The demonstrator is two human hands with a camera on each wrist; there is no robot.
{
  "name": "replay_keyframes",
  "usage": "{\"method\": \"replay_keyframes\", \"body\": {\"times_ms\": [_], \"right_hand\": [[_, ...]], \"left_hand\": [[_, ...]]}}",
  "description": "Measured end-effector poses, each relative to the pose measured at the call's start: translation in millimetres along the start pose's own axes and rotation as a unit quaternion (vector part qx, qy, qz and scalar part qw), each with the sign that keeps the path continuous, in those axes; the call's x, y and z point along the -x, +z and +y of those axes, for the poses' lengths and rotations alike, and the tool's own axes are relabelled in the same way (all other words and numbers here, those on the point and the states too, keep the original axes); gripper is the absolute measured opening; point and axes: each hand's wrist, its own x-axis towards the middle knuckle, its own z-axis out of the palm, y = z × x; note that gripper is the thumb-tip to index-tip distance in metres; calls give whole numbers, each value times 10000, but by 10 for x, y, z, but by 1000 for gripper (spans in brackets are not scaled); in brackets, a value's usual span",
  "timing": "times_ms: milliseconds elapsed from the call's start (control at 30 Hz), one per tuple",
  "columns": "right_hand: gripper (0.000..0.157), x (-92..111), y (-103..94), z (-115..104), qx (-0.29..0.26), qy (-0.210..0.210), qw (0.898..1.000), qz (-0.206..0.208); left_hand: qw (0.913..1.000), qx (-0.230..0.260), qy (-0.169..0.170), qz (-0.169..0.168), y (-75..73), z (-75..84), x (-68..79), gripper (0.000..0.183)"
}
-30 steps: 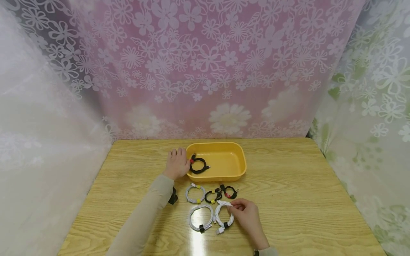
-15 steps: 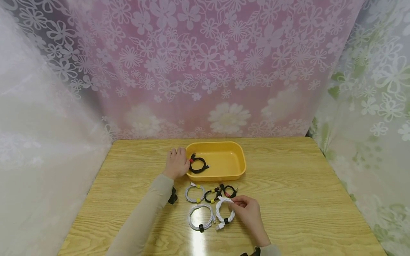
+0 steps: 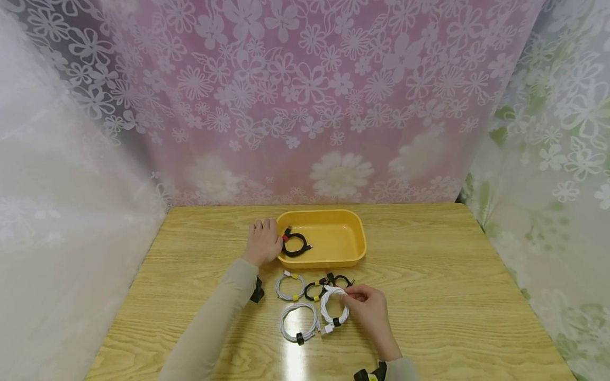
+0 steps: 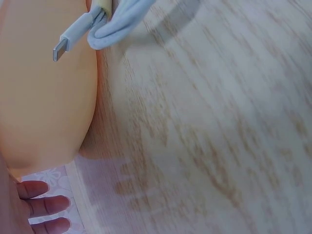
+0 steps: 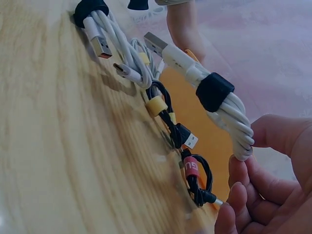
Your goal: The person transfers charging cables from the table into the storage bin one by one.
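My right hand (image 3: pixel 371 313) pinches the white coil (image 5: pixel 231 116); I'd keep its plug (image 5: pixel 176 57) off the neighbouring coil (image 3: pixel 282 323). Left hand (image 3: pixel 262 245) at yellow tray's (image 3: pixel 333 241) left edge, grip unclear.

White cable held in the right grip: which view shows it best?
Right wrist: the white cable is close and large there, its USB plug and black strap clear. The head view shows most of its loop, but small; the left wrist view doesn't show it.

The head view looks forward and down from above the tabletop (image 3: pixel 452 296). The left wrist view faces the tray (image 4: pixel 46 102) up close; the right one, also near, looks across the cables (image 5: pixel 233 119). All three share the tray.
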Motion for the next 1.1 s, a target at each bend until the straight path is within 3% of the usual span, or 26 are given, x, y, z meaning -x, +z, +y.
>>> {"method": "replay_keyframes", "body": {"times_ms": [733, 1100], "right_hand": [[12, -260, -71, -296, -38, -484, 9988, 99], [15, -456, -73, -409, -104, -429, 9990, 76]], "left_hand": [[9998, -92, -30, -153, -41, 14, 14, 22], [9997, -135, -93, -197, -12, 3, -17, 21]]}}
